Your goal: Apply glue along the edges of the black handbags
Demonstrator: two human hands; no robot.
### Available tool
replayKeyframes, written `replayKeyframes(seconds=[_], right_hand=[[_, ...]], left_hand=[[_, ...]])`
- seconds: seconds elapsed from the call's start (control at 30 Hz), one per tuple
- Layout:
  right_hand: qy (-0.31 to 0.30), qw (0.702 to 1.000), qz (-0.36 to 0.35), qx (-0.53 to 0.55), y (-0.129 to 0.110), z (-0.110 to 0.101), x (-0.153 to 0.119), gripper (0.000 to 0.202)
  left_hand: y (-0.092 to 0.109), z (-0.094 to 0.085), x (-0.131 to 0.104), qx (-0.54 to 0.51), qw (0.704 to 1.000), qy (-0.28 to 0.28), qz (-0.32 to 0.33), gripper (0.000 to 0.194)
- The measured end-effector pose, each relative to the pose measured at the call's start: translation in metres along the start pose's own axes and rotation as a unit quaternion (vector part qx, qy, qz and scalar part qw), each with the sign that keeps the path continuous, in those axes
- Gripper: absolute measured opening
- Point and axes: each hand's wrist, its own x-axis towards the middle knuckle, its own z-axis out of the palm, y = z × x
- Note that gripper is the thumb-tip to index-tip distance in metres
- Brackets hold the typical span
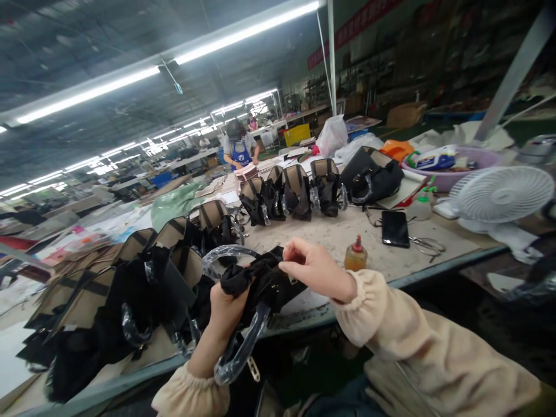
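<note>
My left hand [228,307] is closed around the bunched fabric of a black handbag [271,289] at the table's front edge. Clear plastic wraps the bag's handles; one handle [243,350] hangs down over the edge, with a metal zipper pull [253,369] near it. My right hand [319,266] is at the bag's right side, thumb and fingers curled together in a pinch; whatever lies between them is too small to make out. Beyond that hand stands a small bottle of amber liquid with a red tip [357,255].
Several unfinished black bags [95,313] crowd the left side, others [297,194] line the back. A phone [395,228], scissors [428,246], white fan [501,194] and purple basin [478,159] lie to the right. A person in a blue apron [241,155] works farther off.
</note>
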Motion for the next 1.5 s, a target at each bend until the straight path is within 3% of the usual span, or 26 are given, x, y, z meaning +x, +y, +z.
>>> replayKeyframes(seconds=[0.1, 0.27, 0.47, 0.57, 0.73, 0.9, 1.03, 1.13, 1.27, 1.37, 1.43, 1.5], right_hand=[[0.009, 0.999, 0.036, 0.034, -0.008, 0.003, 0.010, 0.013], [0.008, 0.991, 0.007, -0.132, -0.015, 0.016, 0.014, 0.005], [-0.022, 0.981, -0.025, -0.191, -0.008, 0.018, 0.011, 0.044], [-0.053, 0.978, -0.030, -0.199, -0.005, 0.012, 0.013, 0.066], [-0.106, 0.961, -0.052, -0.248, -0.008, 0.007, 0.009, 0.078], [-0.040, 0.921, -0.054, -0.384, -0.011, 0.010, 0.001, 0.077], [-0.031, 0.935, -0.057, -0.347, -0.001, 0.010, 0.002, 0.076], [-0.022, 0.947, -0.056, -0.315, 0.005, 0.007, 0.003, 0.074], [0.054, 0.968, -0.103, -0.224, 0.006, -0.015, -0.008, 0.058], [0.206, 0.951, -0.137, -0.185, 0.020, -0.051, -0.029, 0.043], [0.323, 0.926, -0.085, -0.175, 0.047, -0.079, -0.045, 0.042], [0.399, 0.902, -0.020, -0.165, 0.089, -0.104, -0.061, 0.051]], left_hand=[[-0.001, 0.006, 0.000, 0.043, 0.997, -0.015, 0.065, 0.043], [0.002, 0.015, 0.000, 0.088, 0.985, -0.067, 0.131, 0.072], [0.006, 0.016, 0.002, 0.122, 0.953, -0.133, 0.243, 0.066], [0.006, 0.016, 0.002, 0.118, 0.951, -0.121, 0.259, 0.064], [0.005, 0.019, 0.004, 0.111, 0.959, -0.104, 0.240, 0.054], [0.004, 0.021, 0.011, 0.099, 0.965, -0.134, 0.202, 0.050], [0.002, 0.027, 0.014, 0.034, 0.974, -0.176, 0.139, 0.049], [0.001, 0.034, 0.014, 0.004, 0.978, -0.192, 0.080, 0.037], [0.002, 0.032, 0.019, -0.055, 0.984, -0.169, -0.017, 0.020], [0.003, 0.017, 0.030, -0.137, 0.979, -0.125, -0.079, 0.020], [0.001, 0.002, 0.038, -0.205, 0.966, -0.096, -0.126, 0.024], [-0.004, -0.015, 0.041, -0.254, 0.949, -0.060, -0.175, 0.030]])
